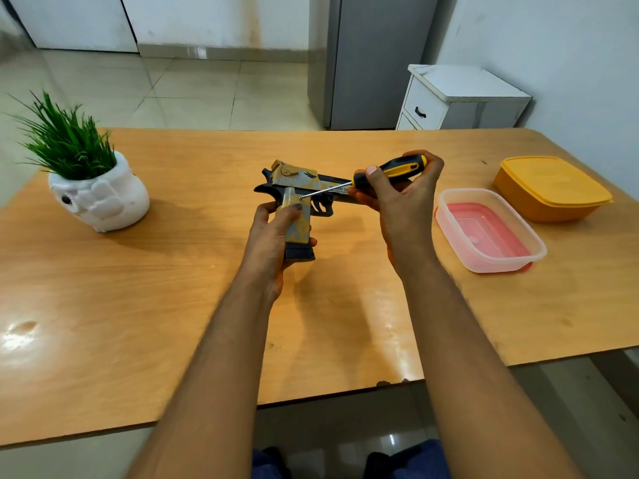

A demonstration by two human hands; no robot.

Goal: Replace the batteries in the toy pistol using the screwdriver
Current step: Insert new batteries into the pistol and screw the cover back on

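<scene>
The room has a pale tiled floor (193,95), a grey refrigerator (373,60) and a small white drawer cabinet (460,98) at the far wall. The wooden surface (138,288) fills most of the view; its near edge runs under both forearms. A white pot with a green plant (93,195) stands at the left, an orange lidded box (549,188) and a clear box with a pink inside (487,229) at the right. In the middle, above the surface, the left hand (273,243) is wrapped round the grip of the toy pistol (301,198). The right hand (401,202) grips the screwdriver (383,174), whose tip touches the pistol's grip.
</scene>
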